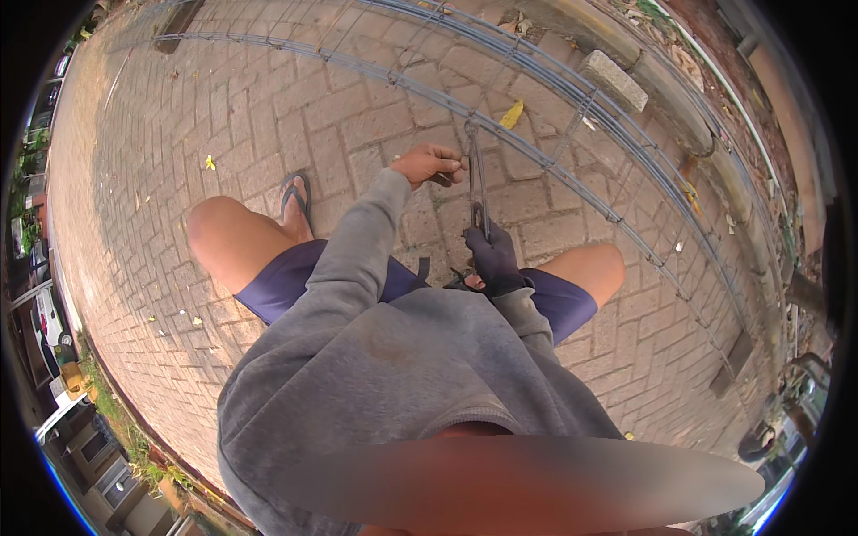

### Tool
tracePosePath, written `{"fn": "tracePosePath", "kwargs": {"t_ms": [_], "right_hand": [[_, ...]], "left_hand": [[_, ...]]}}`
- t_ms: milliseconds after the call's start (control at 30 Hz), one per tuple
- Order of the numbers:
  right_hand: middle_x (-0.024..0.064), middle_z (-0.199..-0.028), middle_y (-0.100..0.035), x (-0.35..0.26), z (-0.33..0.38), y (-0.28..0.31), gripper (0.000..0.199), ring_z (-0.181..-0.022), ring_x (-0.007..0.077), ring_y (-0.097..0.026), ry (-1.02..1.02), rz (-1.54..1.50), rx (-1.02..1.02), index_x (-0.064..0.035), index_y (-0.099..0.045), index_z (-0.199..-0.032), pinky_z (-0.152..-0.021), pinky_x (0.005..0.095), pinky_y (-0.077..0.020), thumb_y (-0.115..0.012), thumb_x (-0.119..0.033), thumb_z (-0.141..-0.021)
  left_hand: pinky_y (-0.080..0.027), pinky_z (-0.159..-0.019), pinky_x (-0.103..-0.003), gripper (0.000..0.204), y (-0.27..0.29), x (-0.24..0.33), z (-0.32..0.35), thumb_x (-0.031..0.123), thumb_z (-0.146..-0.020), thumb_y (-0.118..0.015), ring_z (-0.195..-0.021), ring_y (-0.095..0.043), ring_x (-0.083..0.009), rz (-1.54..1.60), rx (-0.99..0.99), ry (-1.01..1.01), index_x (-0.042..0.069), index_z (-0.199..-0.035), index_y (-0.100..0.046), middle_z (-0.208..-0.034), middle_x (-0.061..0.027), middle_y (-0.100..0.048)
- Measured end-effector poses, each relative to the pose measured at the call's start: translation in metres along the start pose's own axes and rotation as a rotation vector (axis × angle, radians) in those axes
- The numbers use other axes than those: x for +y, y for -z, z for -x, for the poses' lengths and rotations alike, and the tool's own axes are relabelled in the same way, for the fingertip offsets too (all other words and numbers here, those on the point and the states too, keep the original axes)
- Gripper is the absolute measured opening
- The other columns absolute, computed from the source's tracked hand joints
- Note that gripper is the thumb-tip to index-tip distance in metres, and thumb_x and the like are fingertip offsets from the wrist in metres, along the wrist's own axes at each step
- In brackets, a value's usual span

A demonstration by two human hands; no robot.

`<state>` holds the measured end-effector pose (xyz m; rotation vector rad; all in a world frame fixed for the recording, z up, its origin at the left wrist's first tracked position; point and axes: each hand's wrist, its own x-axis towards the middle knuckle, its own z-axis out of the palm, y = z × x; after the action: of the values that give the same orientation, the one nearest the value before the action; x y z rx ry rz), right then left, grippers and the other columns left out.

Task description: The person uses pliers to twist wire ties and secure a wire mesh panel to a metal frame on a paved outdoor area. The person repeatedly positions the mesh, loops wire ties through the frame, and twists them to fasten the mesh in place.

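My right hand (494,256), in a dark glove, is closed round the handles of long steel pincers (475,179). The pincers point away from me, and their jaws meet the nearest bar of a rebar cage (545,164). Whether the jaws grip a tie wire there is too small to tell. My bare left hand (432,167) is beside the pincers, fingers curled in a pinch near the handles. What the left fingers hold, if anything, I cannot make out. Thin cross ties join the near bar to the bundled bars behind it.
Wooden blocks, one at the far left (178,25) and one at the right (731,364), lie under the cage. A concrete block (614,80) sits by the kerb (666,112). Herringbone brick paving (357,112) spreads around my sandalled foot (296,201), with a yellow leaf (512,114) on it.
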<state>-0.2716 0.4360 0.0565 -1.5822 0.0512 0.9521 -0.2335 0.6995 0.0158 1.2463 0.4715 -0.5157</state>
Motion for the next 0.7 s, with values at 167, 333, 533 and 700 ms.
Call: {"fn": "tracePosePath", "kwargs": {"t_ms": [167,333,533,700], "right_hand": [[0.0014,-0.075,-0.061,-0.002,-0.003,-0.009,0.038,-0.059,0.0116,-0.056,-0.202,-0.072,0.035,-0.0031,-0.069,-0.101,-0.052,0.0295,-0.0469,-0.066,-0.041,-0.099],[0.0006,-0.067,-0.057,-0.015,-0.005,-0.015,0.042,-0.054,0.0105,-0.052,-0.274,-0.136,0.029,-0.0039,-0.067,-0.087,-0.049,0.0285,-0.0414,-0.067,-0.044,-0.098],[-0.0013,-0.065,-0.052,-0.001,-0.009,-0.016,0.040,-0.054,0.0095,-0.049,-0.351,-0.318,-0.060,-0.0085,-0.060,-0.083,-0.048,0.0261,-0.0381,-0.067,-0.045,-0.099],[0.0011,-0.075,-0.054,0.020,-0.012,-0.008,0.035,-0.062,0.0099,-0.049,-0.354,-1.122,-0.621,-0.0117,-0.056,-0.090,-0.050,0.0260,-0.0396,-0.064,-0.043,-0.103]], "left_hand": [[-0.059,-0.080,-0.035,0.030,0.000,-0.005,-0.002,0.020,-0.096,-0.072,-0.091,-0.071,-0.0186,0.052,-0.001,0.009,-0.001,-0.117,-0.071,-0.094,-0.0078,-0.075],[-0.059,-0.084,-0.044,0.038,-0.001,-0.004,-0.008,0.021,-0.094,-0.074,-0.102,-0.071,-0.0241,0.122,-0.003,0.067,-0.003,-0.122,-0.067,-0.107,-0.0125,-0.075],[-0.056,-0.099,-0.049,0.058,-0.019,-0.010,-0.025,0.017,-0.096,-0.069,-0.116,-0.066,-0.0351,0.410,-0.140,0.024,-0.005,-0.144,-0.047,-0.129,-0.0248,-0.064],[-0.058,-0.091,-0.046,0.050,-0.045,-0.013,-0.042,0.012,-0.094,-0.065,-0.099,-0.070,-0.0305,0.795,-0.260,-0.102,-0.006,-0.138,-0.052,-0.116,-0.0217,-0.069]]}}
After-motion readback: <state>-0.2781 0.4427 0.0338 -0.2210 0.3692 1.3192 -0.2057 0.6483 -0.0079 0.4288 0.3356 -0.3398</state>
